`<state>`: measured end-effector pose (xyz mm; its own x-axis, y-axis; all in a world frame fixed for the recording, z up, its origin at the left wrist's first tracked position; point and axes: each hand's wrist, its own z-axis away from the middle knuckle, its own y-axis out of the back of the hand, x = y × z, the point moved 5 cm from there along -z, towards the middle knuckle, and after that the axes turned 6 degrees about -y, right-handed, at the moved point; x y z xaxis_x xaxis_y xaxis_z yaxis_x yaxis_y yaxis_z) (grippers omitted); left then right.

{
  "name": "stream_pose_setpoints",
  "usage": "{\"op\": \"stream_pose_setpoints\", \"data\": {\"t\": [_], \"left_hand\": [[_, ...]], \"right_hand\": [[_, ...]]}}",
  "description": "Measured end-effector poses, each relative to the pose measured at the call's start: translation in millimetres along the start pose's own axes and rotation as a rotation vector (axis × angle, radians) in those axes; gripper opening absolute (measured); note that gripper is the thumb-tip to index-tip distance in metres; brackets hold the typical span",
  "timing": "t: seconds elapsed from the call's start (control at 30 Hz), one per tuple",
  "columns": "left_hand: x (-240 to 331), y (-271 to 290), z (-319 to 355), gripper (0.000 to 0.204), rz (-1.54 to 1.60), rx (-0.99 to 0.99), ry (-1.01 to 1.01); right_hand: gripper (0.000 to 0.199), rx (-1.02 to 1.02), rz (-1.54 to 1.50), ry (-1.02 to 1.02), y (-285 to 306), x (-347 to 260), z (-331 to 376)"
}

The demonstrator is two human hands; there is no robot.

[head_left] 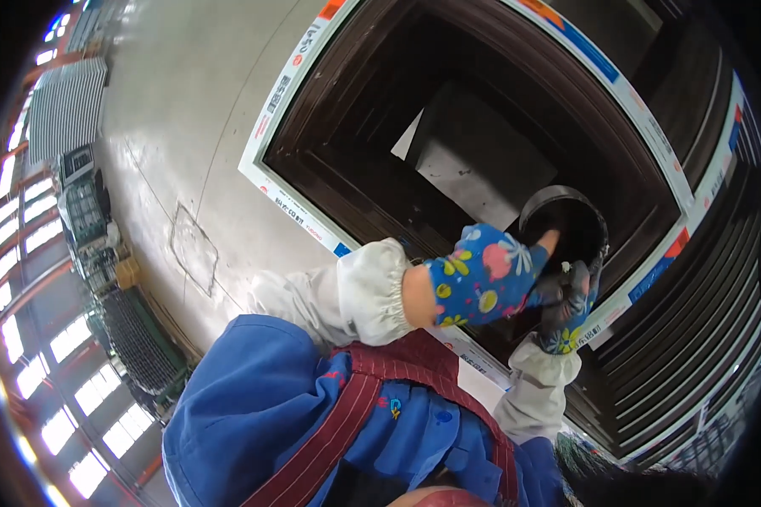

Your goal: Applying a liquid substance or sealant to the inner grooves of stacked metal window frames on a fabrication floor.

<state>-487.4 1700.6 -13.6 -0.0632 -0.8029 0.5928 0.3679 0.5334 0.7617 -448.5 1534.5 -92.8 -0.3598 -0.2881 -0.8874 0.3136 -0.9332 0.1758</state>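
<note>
A round black container with a grey rim point(558, 193), which looks like a bucket, is inside the near right corner of a dark brown rectangular frame point(317, 165). My left hand point(490, 275), in a blue floral glove, reaches to its near side from the left. One bare finger of it extends over the opening; the other fingers are blurred or hidden. At the container's near right side is my right hand point(568, 313), in a similar glove with dark fingers, closed around the edge. What lies inside the container is too dark to make out.
White protective strips point(292, 203) with coloured print cover the frame's outer edges. More dark slatted profiles point(685, 363) are stacked at the right. Grey floor point(186, 110) lies to the left, with bundled goods point(135, 338) along a windowed wall and a corrugated stack point(66, 110) farther off.
</note>
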Motion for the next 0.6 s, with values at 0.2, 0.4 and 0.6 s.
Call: {"op": "stream_pose_setpoints", "data": {"t": [0.2, 0.4, 0.6], "left_hand": [[-28, 2, 16, 0.052, -0.051, -0.043, 0.087], [-50, 5, 49, 0.05, 0.227, 0.523, 0.109], [-87, -20, 69, 0.067, 0.276, 0.741, 0.486]], "right_hand": [[0.041, -0.07, -0.386, -0.205, -19, 23, -29], [0.04, -0.103, -0.165, 0.064, -24, 0, -67], [0.037, -0.093, -0.24, 0.117, -10, 23, -119]]}}
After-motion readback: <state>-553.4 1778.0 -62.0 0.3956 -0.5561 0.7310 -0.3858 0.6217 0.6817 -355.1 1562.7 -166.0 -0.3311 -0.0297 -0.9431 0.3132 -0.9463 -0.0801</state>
